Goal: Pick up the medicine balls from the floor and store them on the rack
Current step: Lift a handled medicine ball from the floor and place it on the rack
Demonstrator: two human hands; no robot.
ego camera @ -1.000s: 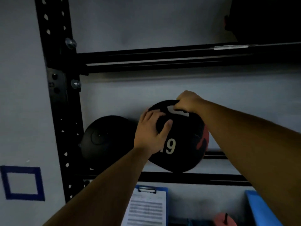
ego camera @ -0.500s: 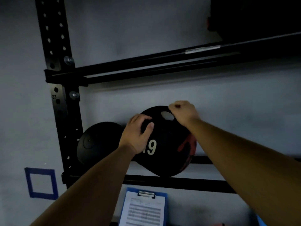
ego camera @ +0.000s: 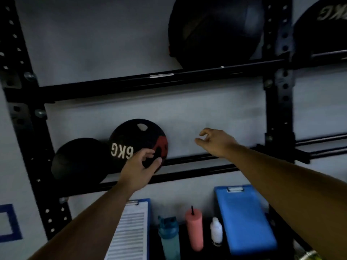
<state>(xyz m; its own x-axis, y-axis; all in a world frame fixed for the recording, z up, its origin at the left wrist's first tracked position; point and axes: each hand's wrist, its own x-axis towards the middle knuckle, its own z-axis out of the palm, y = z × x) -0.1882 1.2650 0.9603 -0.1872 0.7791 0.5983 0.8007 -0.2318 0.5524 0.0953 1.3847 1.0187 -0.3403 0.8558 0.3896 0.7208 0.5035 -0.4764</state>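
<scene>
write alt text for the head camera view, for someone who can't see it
A black-and-red 6KG medicine ball sits on a black wall rack beside a plain black ball. The left hand is open at its lower front; the right hand hangs open, apart.

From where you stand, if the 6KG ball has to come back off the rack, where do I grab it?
Probably by the cut-out handle at the top of the 6KG medicine ball, from above and the right: a plain black ball crowds its left. Support its lower front with the left hand; the right hand is open and clear of it.
</scene>
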